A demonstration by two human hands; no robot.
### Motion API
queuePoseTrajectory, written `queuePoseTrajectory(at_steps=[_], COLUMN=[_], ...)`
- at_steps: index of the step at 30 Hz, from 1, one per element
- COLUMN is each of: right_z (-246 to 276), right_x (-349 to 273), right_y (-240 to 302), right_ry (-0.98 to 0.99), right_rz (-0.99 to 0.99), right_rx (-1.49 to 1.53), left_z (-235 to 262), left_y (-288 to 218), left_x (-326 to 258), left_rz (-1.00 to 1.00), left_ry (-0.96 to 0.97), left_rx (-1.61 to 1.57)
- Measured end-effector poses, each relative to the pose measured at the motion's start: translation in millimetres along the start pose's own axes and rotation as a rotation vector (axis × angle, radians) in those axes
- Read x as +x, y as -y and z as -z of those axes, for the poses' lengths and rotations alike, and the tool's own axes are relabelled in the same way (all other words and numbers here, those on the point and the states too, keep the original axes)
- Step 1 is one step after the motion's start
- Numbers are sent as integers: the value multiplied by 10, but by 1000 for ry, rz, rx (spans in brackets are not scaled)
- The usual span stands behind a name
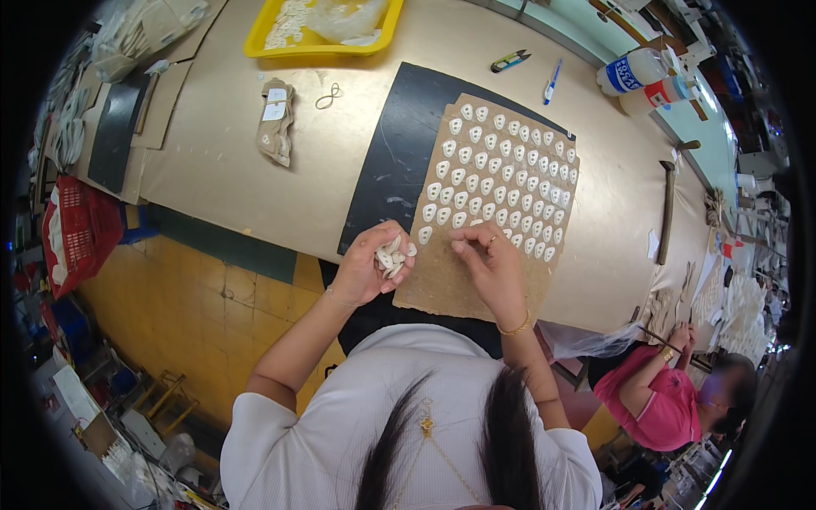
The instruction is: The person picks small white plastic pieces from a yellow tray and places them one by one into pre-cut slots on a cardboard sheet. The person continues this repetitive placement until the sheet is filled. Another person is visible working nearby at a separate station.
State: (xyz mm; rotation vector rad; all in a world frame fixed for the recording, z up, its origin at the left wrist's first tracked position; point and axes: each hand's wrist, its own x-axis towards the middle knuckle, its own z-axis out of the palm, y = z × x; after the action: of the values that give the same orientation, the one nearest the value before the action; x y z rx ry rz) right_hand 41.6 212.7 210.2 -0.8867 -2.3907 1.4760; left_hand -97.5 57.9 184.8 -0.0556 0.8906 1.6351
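Observation:
My left hand (372, 265) is cupped around a handful of small white oval pieces (390, 258), at the near left edge of a brown sheet (442, 276). On that sheet, similar white pieces (487, 185) with dark marks in their middles lie in rows, spaced apart. My right hand (495, 272) is over the near part of the sheet, just below the nearest row. Its thumb and forefinger are pinched together; whatever is between the tips is too small or hidden to make out. Beneath the sheet lies a black board (387, 157).
A yellow tray (319, 51) with white pieces and a plastic bag stands at the back. A tied tan bundle (274, 127) lies left of the board. Cutter (510, 60), pen (552, 82), bottles (633, 70) and hammer (666, 208) are to the right. A person in pink (650, 395) works nearby.

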Motion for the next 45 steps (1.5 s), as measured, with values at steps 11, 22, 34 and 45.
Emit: queuePoseTrajectory(at_steps=[11, 22, 34, 45], right_z=[-101, -171, -151, 77], right_x=[120, 186, 77, -170], right_y=[66, 80, 128, -50], right_ry=[108, 53, 306, 273], right_rz=[-59, 123, -170, -299], right_rx=[-73, -301, 362, 320], left_z=[10, 11, -67, -225], left_y=[-28, -37, 77, 213], left_x=[-14, -27, -17, -53], left_rz=[-10, 10, 42, 41], left_ry=[-9, -10, 99, 49], left_rx=[4, 10, 125, 301])
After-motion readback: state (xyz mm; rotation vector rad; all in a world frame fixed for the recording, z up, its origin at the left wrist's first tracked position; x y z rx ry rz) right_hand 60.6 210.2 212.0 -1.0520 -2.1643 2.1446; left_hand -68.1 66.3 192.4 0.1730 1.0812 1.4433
